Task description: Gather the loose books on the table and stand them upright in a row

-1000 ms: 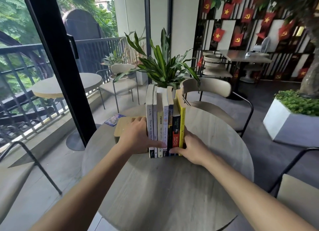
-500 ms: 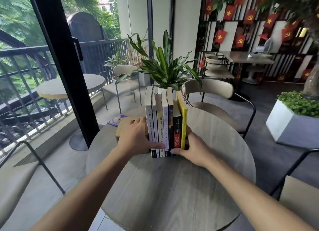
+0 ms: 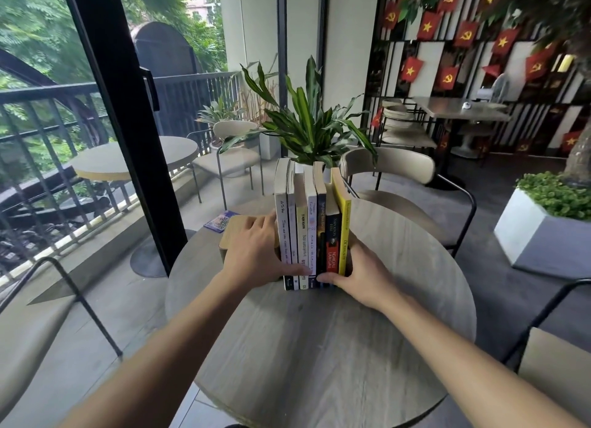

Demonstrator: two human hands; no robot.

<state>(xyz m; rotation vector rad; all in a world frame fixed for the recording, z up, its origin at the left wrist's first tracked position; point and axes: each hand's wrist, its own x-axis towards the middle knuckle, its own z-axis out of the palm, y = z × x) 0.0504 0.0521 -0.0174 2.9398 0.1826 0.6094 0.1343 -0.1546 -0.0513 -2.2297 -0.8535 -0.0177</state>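
Step in hand: squaring up the finished row. Books (image 3: 311,229) are standing upright, spines facing the camera, near the middle of the round table (image 3: 319,347), slightly toward its far side. Left hand (image 3: 256,251) is pressing flat against the left end of the row, thumb crossing the lower spines; right hand (image 3: 361,279) is pressing against the right end beside the yellow book (image 3: 343,232), thumb lying along the base. Both hands are clamping the row between them, fingers spread, not curled around any single book.

Count: six books, I'm judging: two white, one cream, one white with a purple foot, one dark blue, one black-and-red tucked against the yellow making seven spines possibly; the boundary between the two whites is thin, so calling it seven. One wooden block (image 3: 235,232) just left of the row, under the left hand. One small leaflet (image 3: 217,223) at the table's far-left edge. No loose books are lying flat.

Task looking nearly done. Next move calls for easing both hands off slowly, checking the right-end book, which is leaning a little.
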